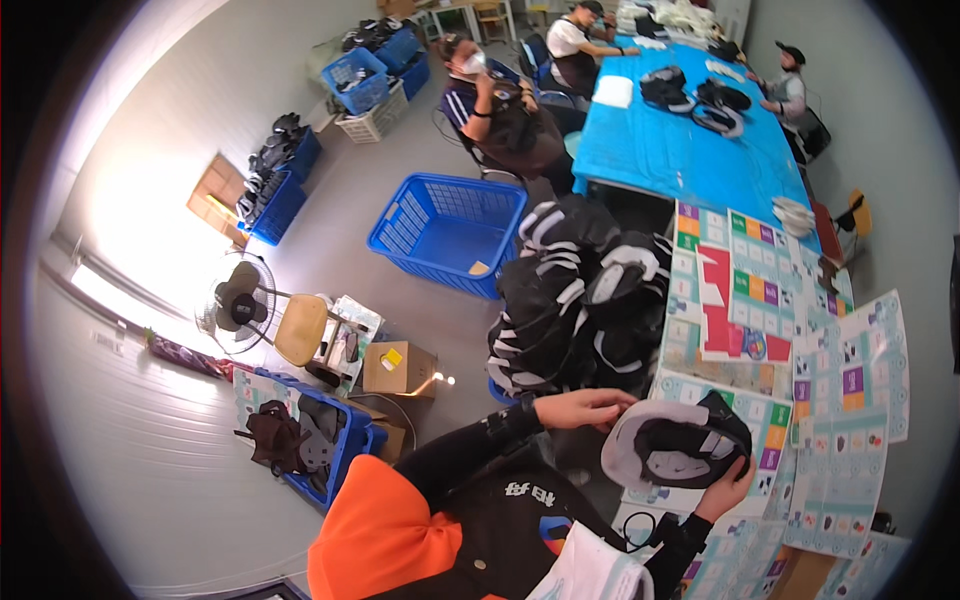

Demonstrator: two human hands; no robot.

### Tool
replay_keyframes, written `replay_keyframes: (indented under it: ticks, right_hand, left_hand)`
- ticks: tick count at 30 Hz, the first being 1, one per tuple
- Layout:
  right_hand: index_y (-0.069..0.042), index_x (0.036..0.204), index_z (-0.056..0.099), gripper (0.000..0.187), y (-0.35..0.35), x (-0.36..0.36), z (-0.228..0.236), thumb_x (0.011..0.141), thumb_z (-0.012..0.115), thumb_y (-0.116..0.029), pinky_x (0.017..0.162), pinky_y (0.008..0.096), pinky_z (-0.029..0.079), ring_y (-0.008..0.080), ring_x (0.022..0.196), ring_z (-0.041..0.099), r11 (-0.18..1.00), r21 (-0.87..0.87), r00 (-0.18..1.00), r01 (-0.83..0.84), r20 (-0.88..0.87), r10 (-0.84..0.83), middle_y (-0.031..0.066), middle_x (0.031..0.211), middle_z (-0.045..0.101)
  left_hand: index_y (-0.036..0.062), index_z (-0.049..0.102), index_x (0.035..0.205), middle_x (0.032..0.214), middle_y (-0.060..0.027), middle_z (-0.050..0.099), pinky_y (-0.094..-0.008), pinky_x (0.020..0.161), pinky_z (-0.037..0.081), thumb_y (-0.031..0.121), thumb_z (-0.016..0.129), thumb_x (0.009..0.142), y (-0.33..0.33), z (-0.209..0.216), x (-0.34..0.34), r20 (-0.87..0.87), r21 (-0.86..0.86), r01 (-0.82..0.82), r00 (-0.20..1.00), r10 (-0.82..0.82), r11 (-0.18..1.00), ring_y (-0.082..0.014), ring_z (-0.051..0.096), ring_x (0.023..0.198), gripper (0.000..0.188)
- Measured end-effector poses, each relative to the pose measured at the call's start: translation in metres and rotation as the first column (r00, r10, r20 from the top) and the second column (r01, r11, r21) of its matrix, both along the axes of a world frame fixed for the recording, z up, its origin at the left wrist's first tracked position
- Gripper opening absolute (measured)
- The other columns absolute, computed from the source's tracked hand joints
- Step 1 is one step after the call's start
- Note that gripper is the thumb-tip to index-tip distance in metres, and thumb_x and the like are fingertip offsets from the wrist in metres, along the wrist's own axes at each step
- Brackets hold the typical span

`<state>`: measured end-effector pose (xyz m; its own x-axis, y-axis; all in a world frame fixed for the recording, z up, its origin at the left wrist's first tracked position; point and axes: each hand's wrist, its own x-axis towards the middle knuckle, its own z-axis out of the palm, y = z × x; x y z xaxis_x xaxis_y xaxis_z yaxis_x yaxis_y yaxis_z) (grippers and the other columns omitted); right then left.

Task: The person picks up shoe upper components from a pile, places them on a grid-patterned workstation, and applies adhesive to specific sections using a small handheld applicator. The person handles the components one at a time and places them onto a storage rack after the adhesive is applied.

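Both of my hands hold a black cap (pixel 680 445) turned inside out, its pale lining and brim facing up. My left hand (pixel 585 408) grips its left rim. From below on the right, my right hand (pixel 728 487) clasps its edge. The cap hangs over the front of a table covered with colourful printed sheets (pixel 850 400). A tall heap of black caps with white stripes (pixel 575 295) rises just behind my left hand.
A blue plastic basket (pixel 450 232) stands on the floor beyond the heap. Three people sit at a blue table (pixel 690 150) at the back. To the left are a standing fan (pixel 238 302), a stool (pixel 300 330), a cardboard box (pixel 398 368) and more blue crates (pixel 318 440).
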<state>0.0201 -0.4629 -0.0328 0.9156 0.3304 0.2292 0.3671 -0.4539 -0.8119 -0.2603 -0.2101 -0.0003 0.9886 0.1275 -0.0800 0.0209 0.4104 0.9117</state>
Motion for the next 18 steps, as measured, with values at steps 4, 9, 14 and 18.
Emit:
replay_keyframes:
  ticks: [4, 9, 14, 18]
  right_hand:
    - [0.003, 0.127, 0.061, 0.033, 0.049, -0.025, -0.011, 0.108, 0.056, -0.023, 0.099, 0.0346, 0.047, 0.0237, 0.107, 0.063, 0.980, 0.110, 0.982, -0.164, -0.072, 0.173, 0.0154, 0.118, 0.069]
    - [0.003, 0.126, 0.062, 0.027, 0.134, -0.068, -0.015, 0.107, 0.057, -0.015, 0.099, 0.0325, 0.047, 0.0214, 0.107, 0.064, 0.935, 0.107, 0.934, -0.339, -0.084, 0.348, 0.0138, 0.118, 0.070]
    - [0.002, 0.131, 0.061, 0.028, 0.228, -0.138, -0.014, 0.106, 0.057, -0.010, 0.098, 0.0285, 0.046, 0.0131, 0.108, 0.060, 0.815, 0.378, 0.788, -0.440, -0.274, 0.552, 0.0055, 0.119, 0.067]
    - [0.001, 0.134, 0.059, 0.030, 0.290, -0.194, -0.037, 0.104, 0.057, -0.004, 0.099, 0.0297, 0.047, 0.0143, 0.111, 0.062, 0.806, 0.390, 0.736, -0.446, -0.353, 0.578, 0.0059, 0.122, 0.067]
  left_hand:
    - [0.0008, 0.034, 0.157, 0.150, -0.0103, 0.050, -0.0359, 0.113, 0.039, 0.056, 0.051, 0.105, 0.017, 0.009, -0.051, -0.009, 0.098, -0.026, 1.000, 0.027, 0.995, -0.0182, 0.048, 0.136, 0.078]
    - [0.0029, 0.041, 0.154, 0.146, -0.0086, 0.053, -0.0334, 0.109, 0.042, 0.041, 0.049, 0.109, 0.069, 0.005, -0.096, 0.052, 0.221, -0.150, 0.988, 0.142, 0.964, -0.0165, 0.052, 0.128, 0.059]
    - [0.0066, 0.038, 0.155, 0.152, -0.0092, 0.048, -0.0360, 0.111, 0.042, 0.042, 0.043, 0.111, 0.151, -0.030, -0.131, 0.006, 0.030, -0.252, 0.968, 0.252, 0.967, -0.0193, 0.049, 0.137, 0.057]
    - [0.0019, 0.054, 0.127, 0.106, 0.0010, 0.053, -0.0257, 0.089, 0.042, 0.038, 0.047, 0.111, 0.219, -0.059, -0.141, 0.015, 0.210, -0.223, 0.974, 0.225, 0.952, -0.0088, 0.046, 0.097, 0.040]
